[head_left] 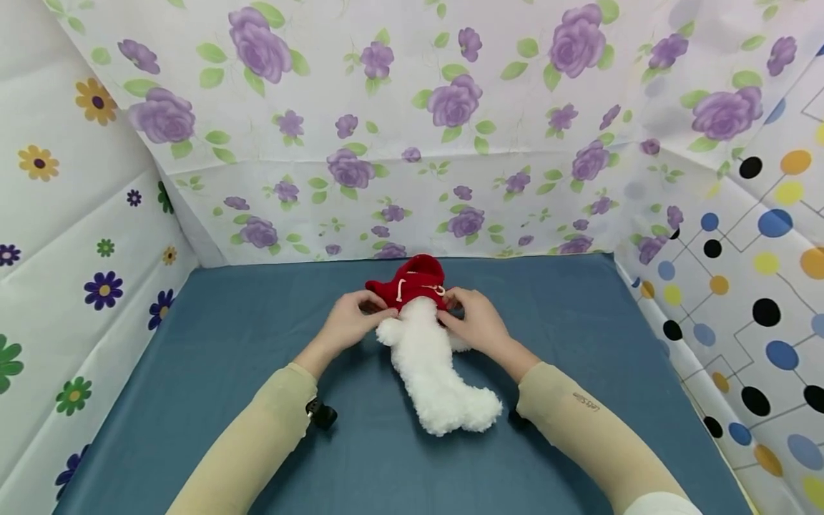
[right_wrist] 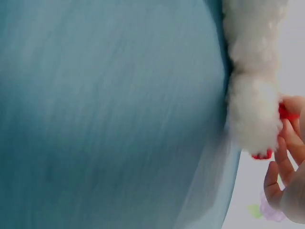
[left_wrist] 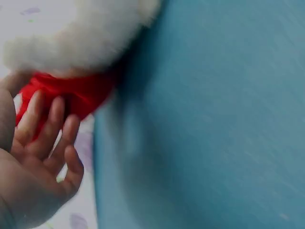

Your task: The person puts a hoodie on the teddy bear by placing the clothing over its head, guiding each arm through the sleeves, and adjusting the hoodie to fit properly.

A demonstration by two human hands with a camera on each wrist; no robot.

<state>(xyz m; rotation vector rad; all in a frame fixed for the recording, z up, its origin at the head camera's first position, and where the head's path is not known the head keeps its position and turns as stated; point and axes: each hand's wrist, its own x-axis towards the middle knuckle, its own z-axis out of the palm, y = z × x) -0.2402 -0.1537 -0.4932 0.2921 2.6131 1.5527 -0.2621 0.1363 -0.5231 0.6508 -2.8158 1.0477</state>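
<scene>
A white fluffy stuffed toy [head_left: 421, 357] lies on the blue cloth, its legs toward the near edge. Over its head end sits a small red hooded garment [head_left: 412, 282] with pale drawstrings. My left hand [head_left: 355, 320] pinches the garment's left edge between thumb and fingers; in the left wrist view the fingers [left_wrist: 50, 119] lie against the red fabric. On the opposite side my right hand [head_left: 476, 320] pinches the garment's right edge, and the right wrist view shows red cloth [right_wrist: 288, 112] at its fingertips. The toy's head is hidden under the red cloth.
A blue cloth [head_left: 270, 315] covers the table. Flowered white sheets [head_left: 412, 143] hang behind and at the left, and a dotted sheet [head_left: 740, 286] hangs at the right. A small black device [head_left: 322, 415] is strapped at the left wrist.
</scene>
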